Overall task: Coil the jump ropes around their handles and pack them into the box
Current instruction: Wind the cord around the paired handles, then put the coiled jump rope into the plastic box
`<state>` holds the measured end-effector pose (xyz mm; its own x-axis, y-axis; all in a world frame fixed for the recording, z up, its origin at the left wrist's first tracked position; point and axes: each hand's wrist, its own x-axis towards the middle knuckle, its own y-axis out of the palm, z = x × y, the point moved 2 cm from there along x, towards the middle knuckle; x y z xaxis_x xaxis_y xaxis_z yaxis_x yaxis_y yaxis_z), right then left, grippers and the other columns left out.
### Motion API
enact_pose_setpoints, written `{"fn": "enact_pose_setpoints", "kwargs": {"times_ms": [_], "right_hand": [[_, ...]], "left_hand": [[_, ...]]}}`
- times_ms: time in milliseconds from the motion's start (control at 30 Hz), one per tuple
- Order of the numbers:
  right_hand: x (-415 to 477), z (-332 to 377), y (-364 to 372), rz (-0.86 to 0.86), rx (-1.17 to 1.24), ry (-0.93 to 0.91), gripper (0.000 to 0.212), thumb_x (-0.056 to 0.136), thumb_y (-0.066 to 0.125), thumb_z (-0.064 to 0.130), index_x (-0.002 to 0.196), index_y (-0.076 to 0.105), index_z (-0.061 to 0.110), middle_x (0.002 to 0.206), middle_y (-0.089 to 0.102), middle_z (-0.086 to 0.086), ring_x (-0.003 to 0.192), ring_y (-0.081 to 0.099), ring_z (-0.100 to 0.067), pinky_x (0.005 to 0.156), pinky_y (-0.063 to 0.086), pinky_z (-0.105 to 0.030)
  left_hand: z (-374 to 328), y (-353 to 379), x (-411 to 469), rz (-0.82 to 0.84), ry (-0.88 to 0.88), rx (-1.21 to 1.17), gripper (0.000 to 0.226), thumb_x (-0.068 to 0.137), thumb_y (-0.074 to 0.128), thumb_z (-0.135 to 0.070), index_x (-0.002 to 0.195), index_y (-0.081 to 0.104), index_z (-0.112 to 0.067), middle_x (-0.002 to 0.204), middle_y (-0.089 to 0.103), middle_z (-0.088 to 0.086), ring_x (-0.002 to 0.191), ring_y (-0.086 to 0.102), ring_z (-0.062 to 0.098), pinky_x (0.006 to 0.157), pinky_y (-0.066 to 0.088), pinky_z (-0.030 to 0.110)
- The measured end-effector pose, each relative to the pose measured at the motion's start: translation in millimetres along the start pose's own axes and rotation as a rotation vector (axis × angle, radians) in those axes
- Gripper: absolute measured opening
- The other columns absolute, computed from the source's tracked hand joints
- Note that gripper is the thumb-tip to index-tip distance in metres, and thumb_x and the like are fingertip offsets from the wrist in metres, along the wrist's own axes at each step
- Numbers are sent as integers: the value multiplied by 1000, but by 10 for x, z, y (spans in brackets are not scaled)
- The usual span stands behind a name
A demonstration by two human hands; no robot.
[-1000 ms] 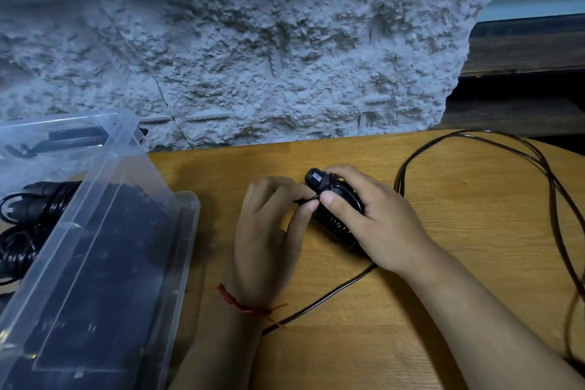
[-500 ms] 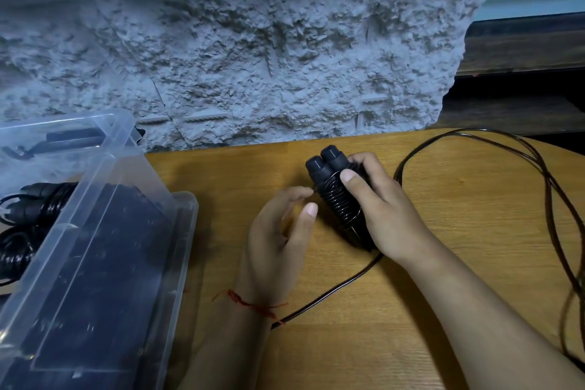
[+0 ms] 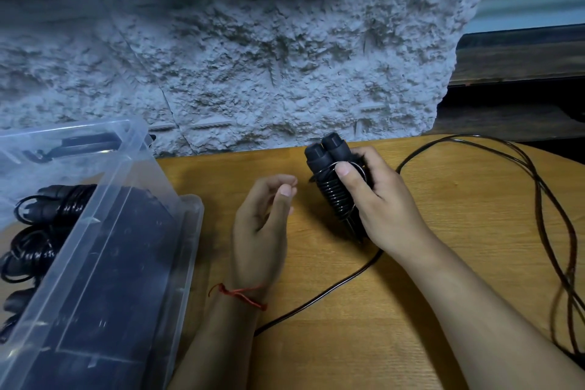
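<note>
A rough grey-white wall [image 3: 253,57] rises behind a wooden table [image 3: 459,310]. Near the table's far edge, our right hand [image 3: 383,199] grips a pair of black handles [image 3: 326,155]. We hold them side by side with their round caps pointing toward eleven o'clock. Black cord [image 3: 332,196] is wound in tight turns round both handles, and our thumb presses across the upper turns.

From under that hand the loose cord runs off toward seven o'clock and passes beneath our left wrist. More of it lies in long loops over the tabletop at three o'clock of the handles.

Our left hand [image 3: 259,231] sits at eight o'clock of the handles, just beside them but not touching. Its fingers are loosely curled and it holds nothing. A red string bracelet [image 3: 243,294] circles its wrist.

At nine o'clock of that hand stands a clear plastic box [image 3: 126,187]. Inside it, at its far left, lie several coiled ropes [image 3: 53,206], black and bundled round their own handles.
</note>
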<state>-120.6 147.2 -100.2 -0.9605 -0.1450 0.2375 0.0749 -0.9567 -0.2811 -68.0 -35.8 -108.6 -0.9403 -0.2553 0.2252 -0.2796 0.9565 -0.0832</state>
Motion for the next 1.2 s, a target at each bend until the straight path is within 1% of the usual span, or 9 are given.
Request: {"fn": "enact_pose_setpoints", "kwargs": {"times_ms": [200,333,467,567,733,833,933,1033,1200], "right_hand": [[18,353,68,16,89,-33,29,108,48,52,126,60,32,111,71,15,103,68,-7,88,51,-32],[11,658,91,36,209,-30,30,105,51,52,128,60,33,114,74,12,107,71,-10,95,55,-37],[-71,928,87,36,236,-39,26,106,57,46,128,59,32,115,74,8,106,73,-13,95,59,-43],[-163,1148,84,26,251,-71,29,106,59,42,132,58,31,115,74,10,103,73,-9,85,58,-30],[-373,1493,131,-8,118,-181,52,103,65,46,151,45,41,132,65,19,120,64,-3,99,53,-29],[-502,1789,147,-65,75,-234,52,101,69,42,148,49,40,135,61,19,120,62,1,96,52,-23],[-589,2093,178,-72,45,-282,49,97,69,48,143,53,44,134,62,16,120,63,-6,99,56,-39],[-677,2359,248,-74,45,-330,46,97,69,45,142,56,43,134,62,16,119,63,-7,100,55,-44],[-807,2850,509,9,28,-407,50,96,72,40,143,55,42,135,60,22,125,59,-2,101,55,-42]], "left_hand": [[-331,58,38,110,-85,12,28,113,46,-32,124,72,-30,121,75,-12,118,68,10,97,59,49],[-607,97,3,160,-112,-95,28,113,45,-26,128,69,-30,119,76,-10,114,71,9,85,62,37],[-825,58,-94,163,-99,-144,25,112,50,-21,132,65,-26,124,75,0,118,71,20,97,60,58],[-1026,-21,-147,154,-85,-162,24,111,53,-22,132,65,-24,123,76,4,115,73,28,96,58,65],[-1408,-218,-289,84,-12,-183,23,109,55,-20,130,64,-21,121,77,1,110,75,19,90,63,53],[-1609,-371,-399,48,16,-189,22,109,56,-21,130,64,-20,120,77,1,110,75,18,90,64,51],[-1810,-555,-533,21,54,-211,22,109,57,-23,129,66,-21,119,77,2,111,74,19,81,64,38],[-2045,-760,-651,18,102,-222,24,109,57,-22,130,65,-20,120,77,1,111,74,18,75,59,26],[-2341,-1181,-768,-87,167,-250,25,104,65,-11,126,67,-22,123,76,3,116,73,24,94,59,50]]}}
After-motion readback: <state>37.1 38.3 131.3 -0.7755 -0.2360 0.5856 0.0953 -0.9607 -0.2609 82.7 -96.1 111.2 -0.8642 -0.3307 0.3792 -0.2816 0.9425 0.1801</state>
